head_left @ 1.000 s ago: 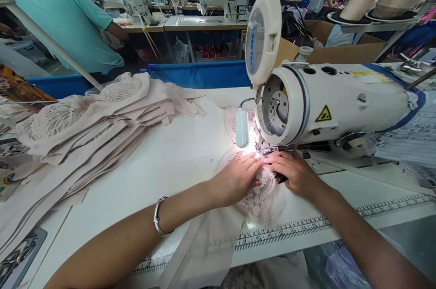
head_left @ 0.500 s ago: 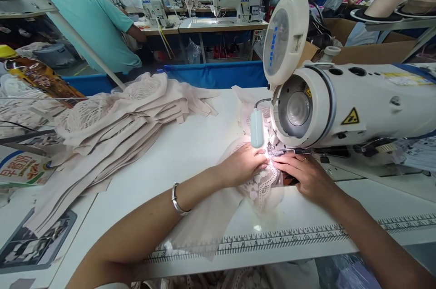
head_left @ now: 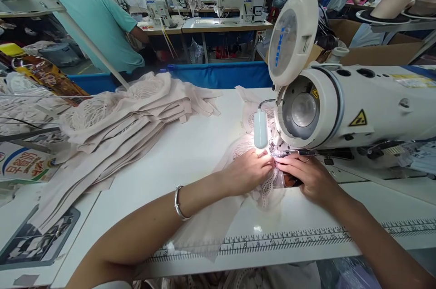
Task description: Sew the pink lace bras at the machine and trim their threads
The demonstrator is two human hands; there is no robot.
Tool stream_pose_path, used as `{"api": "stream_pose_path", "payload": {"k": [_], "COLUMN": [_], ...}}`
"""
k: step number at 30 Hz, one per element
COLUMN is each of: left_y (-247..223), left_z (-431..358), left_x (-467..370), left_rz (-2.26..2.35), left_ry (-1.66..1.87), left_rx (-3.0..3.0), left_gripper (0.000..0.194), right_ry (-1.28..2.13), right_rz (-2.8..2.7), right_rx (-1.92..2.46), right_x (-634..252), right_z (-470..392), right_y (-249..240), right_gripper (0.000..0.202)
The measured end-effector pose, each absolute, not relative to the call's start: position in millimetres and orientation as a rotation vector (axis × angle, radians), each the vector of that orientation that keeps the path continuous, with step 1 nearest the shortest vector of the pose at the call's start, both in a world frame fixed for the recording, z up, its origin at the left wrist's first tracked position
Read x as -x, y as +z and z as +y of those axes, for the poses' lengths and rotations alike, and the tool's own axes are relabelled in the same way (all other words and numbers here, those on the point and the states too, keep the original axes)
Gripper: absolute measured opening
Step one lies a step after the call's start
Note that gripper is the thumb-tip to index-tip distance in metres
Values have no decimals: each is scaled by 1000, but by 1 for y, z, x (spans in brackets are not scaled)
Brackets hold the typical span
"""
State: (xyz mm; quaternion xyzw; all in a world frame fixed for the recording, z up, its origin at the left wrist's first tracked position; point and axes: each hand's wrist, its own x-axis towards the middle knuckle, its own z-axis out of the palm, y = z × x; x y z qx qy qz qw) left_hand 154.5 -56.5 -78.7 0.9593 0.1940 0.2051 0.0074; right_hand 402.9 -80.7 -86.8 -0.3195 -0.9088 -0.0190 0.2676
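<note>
Pale pink lace fabric [head_left: 266, 194] lies under the head of a white sewing machine [head_left: 384, 107], lit brightly around the needle. On the left side of the lace, my left hand [head_left: 247, 172] has its fingers curled and closed on it, just below a small lamp [head_left: 260, 130]. My right hand [head_left: 308, 175] comes in from the other side, fingers close together, their tips gripping the fabric's edge by the presser foot. Its thumb is hidden. Both sets of fingertips nearly meet. A sheer panel [head_left: 207, 230] of the fabric trails beneath my left forearm.
A heap of pale pink pieces [head_left: 136, 121] covers the table's left side. Behind it lean a bottle with a yellow cap [head_left: 44, 73] and a printed carton [head_left: 25, 162]. A ruler strip [head_left: 272, 242] runs along the front edge. Another person in a turquoise shirt [head_left: 98, 26] sits beyond.
My left hand has shifted slightly forward over the lace, and its fingers are more curled. My right hand stays beside the presser foot. The whole view has shifted a little.
</note>
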Motion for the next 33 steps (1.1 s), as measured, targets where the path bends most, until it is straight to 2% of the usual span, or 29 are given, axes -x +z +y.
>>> {"api": "stream_pose_path", "payload": {"k": [6,14,20,26,33], "left_y": [-73,-66,-69,-66,-70], "left_z": [-59,-62,-63,-67,-66], "left_x": [-153,-153,-153,-153,-154], "left_rz": [654,633,701,790,737], "left_ry": [559,442,429,430,491], "left_rx": [-3086,-3129,-3143,-3067,-3111], "left_gripper": [24,26,27,20,25], "right_ry": [-101,-117,-180,-181,-181], "right_rz": [-2473,-2451,-2459,-2471,-2445], "right_rx": [890,791,828,834,837], "right_x": [-400,-396,-395,-394,-397], "right_z": [-82,-84,-84,-86,-84], "right_y": [-81,-75,-76,-73,-80], "right_gripper": [72,54,62,49,54]}}
